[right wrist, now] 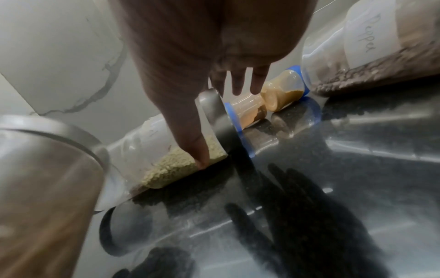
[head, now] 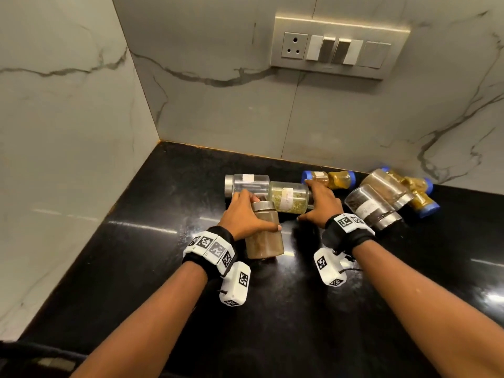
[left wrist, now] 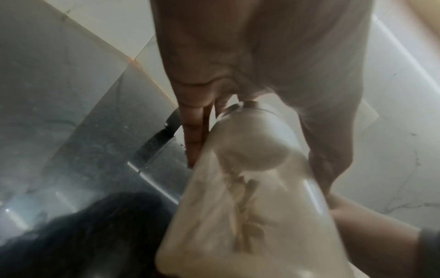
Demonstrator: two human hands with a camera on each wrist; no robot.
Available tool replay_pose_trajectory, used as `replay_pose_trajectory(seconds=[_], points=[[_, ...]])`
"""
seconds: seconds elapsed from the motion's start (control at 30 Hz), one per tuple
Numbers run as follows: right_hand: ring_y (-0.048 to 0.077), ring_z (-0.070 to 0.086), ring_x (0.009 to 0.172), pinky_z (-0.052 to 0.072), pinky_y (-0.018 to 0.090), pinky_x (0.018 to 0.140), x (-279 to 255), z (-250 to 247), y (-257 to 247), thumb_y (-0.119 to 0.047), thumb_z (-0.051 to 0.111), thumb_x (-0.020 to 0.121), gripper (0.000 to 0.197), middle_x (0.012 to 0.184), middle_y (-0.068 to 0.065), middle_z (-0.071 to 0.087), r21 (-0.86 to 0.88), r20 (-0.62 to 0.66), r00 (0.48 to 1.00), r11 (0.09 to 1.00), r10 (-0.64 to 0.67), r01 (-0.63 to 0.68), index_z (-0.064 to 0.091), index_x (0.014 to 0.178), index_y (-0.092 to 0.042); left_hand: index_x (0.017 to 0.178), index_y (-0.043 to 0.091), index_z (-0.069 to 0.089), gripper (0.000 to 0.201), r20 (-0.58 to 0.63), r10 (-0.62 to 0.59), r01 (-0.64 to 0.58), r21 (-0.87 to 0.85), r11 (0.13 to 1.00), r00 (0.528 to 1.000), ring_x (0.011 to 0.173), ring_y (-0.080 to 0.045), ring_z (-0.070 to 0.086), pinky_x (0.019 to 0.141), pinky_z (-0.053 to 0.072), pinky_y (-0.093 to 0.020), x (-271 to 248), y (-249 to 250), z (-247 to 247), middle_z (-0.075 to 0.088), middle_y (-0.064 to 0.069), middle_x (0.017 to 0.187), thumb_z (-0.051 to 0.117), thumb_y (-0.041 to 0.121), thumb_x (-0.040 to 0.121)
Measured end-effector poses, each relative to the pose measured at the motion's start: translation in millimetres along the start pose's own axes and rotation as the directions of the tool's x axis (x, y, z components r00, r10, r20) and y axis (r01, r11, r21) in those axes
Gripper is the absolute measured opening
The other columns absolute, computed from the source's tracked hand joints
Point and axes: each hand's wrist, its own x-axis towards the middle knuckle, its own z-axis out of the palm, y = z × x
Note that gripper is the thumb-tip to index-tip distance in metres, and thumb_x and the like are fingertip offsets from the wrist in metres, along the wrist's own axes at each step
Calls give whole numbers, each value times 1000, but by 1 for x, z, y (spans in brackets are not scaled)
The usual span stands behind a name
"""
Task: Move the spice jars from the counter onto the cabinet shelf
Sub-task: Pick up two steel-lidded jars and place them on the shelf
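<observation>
My left hand (head: 253, 211) grips a jar of brown powder (head: 263, 236) with a silver lid, fingers and thumb wrapped round its upper part. The brown jar (left wrist: 238, 216) stands roughly upright near the middle of the black counter (head: 136, 268). My right hand (head: 321, 203) is spread over the lid end of a jar of green herbs (head: 289, 197) that lies on its side. In the right wrist view the thumb touches the green herb jar (right wrist: 166, 165) and the fingers reach straight past its lid. No cabinet shelf is in view.
Lying on the counter are an empty clear jar (head: 246, 184), an amber bottle with blue caps (head: 330, 179), a labelled pepper jar (head: 372, 208), another brown jar (head: 387, 186) and more amber bottles (head: 417, 192). Marble walls close the left and back. A switch panel (head: 338, 46) hangs above.
</observation>
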Motion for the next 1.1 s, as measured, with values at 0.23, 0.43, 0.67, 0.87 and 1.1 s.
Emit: replay_pose_trajectory(seconds=[0.23, 0.43, 0.67, 0.87, 1.1], points=[[29, 53, 114, 47, 45, 96, -2, 2, 2, -36, 87, 57, 87, 129, 9, 44, 88, 63, 998, 996, 6, -12, 37, 127, -18, 96, 17, 40, 75, -118, 250, -247, 39, 968, 961, 89, -17, 46, 71, 41, -25, -7, -9, -7, 47, -1, 100, 93, 35, 46], [20, 51, 100, 44, 32, 84, -31, -5, 7, -34, 84, 63, 76, 119, 8, 47, 335, -122, 992, 939, -30, 70, 42, 123, -15, 120, 30, 40, 89, -30, 299, -298, 37, 954, 954, 116, -17, 50, 98, 48, -41, -19, -28, -15, 48, 6, 125, 88, 37, 45], [16, 50, 103, 40, 26, 85, -55, -9, -2, -30, 84, 66, 66, 118, 5, 49, 336, -143, 989, 938, -35, 82, 47, 119, -17, 127, 27, 43, 87, -5, 307, -306, -62, 950, 952, 121, -16, 48, 106, 43, -38, -28, -38, -26, 45, 2, 129, 88, 15, 54], [17, 53, 105, 44, 26, 85, -56, -26, -20, -29, 83, 62, 65, 117, 4, 53, 321, -262, 959, 928, -105, 189, 49, 116, -19, 128, 29, 42, 86, 14, 309, -306, -106, 946, 951, 124, -12, 48, 106, 42, -31, -29, -42, -26, 46, 2, 131, 88, 13, 57], [18, 54, 106, 46, 31, 91, -61, -11, -34, -43, 79, 71, 47, 113, 3, 56, 251, -166, 966, 939, -199, 237, 61, 108, -19, 131, 23, 41, 86, -3, 313, -312, -73, 947, 950, 122, -11, 48, 106, 41, -28, -35, -41, -24, 45, 1, 132, 88, 14, 59]])
